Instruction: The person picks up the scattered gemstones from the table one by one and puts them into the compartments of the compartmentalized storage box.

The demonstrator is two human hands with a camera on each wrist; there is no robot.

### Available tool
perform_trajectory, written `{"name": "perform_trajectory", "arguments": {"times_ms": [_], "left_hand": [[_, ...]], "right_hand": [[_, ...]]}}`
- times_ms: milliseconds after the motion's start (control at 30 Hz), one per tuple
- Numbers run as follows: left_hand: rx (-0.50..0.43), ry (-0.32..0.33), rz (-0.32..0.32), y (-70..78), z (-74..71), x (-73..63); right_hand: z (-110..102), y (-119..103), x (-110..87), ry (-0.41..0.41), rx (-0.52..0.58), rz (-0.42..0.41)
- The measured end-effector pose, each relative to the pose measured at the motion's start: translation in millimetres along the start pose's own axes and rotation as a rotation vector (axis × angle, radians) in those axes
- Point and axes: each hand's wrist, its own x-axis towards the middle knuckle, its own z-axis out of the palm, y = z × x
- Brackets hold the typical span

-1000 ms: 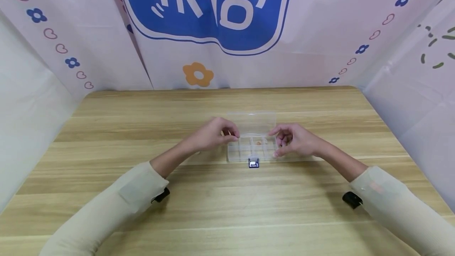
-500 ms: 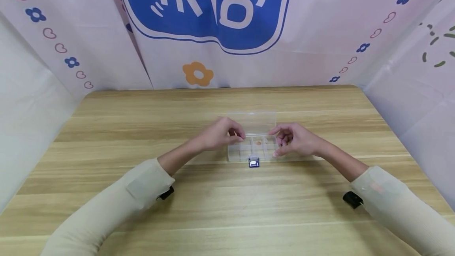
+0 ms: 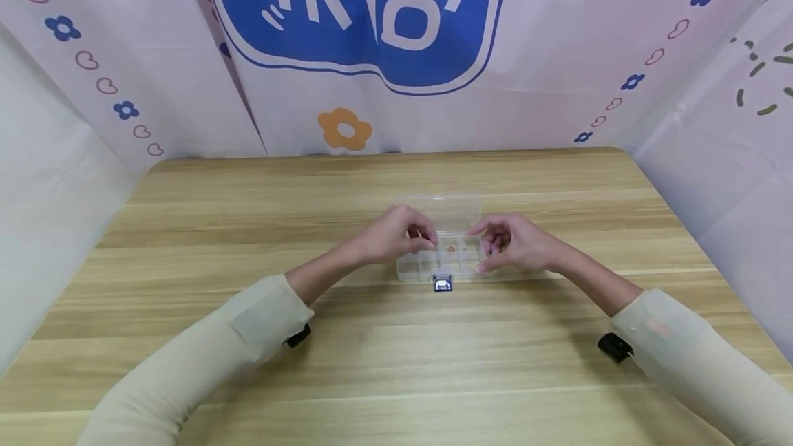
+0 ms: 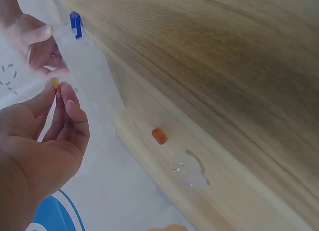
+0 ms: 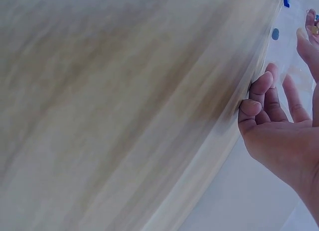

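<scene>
A clear plastic compartment box [image 3: 407, 268] lies on the table with its lid [image 3: 455, 206] raised at the back and a blue latch [image 3: 442, 283] in front. My left hand [image 3: 403, 234] is over the box's back row. Between its thumb and fingertip it pinches a small yellow bead [image 4: 55, 82]. With thumb and forefinger spread across its right end, my right hand [image 3: 517, 243] holds the box; the other fingers curl inward. A small orange piece [image 3: 451, 249] lies in a back compartment. The right wrist view shows a dark teal bead [image 5: 275, 34] by the box.
On the wooden table [image 3: 396, 356], an orange bead [image 4: 159, 136] and translucent whitish pieces [image 4: 188, 170] lie left of the box; the left arm hides them in the head view. A printed white curtain [image 3: 533, 115] hangs behind the table.
My left hand has moved right along the box's back row, from its left end to near the middle. The right hand and the box have stayed in place.
</scene>
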Motion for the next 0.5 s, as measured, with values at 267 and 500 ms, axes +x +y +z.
{"name": "perform_trajectory", "arguments": {"times_ms": [267,500], "left_hand": [[0.023,-0.006,0.000,0.0,2.6,3.9],[0.014,-0.001,0.017,-3.2,3.9,8.2]], "right_hand": [[-0.4,-1.1,-0.4,-0.002,0.003,0.011],[0.7,0.3,0.3,-0.001,0.014,-0.003]]}}
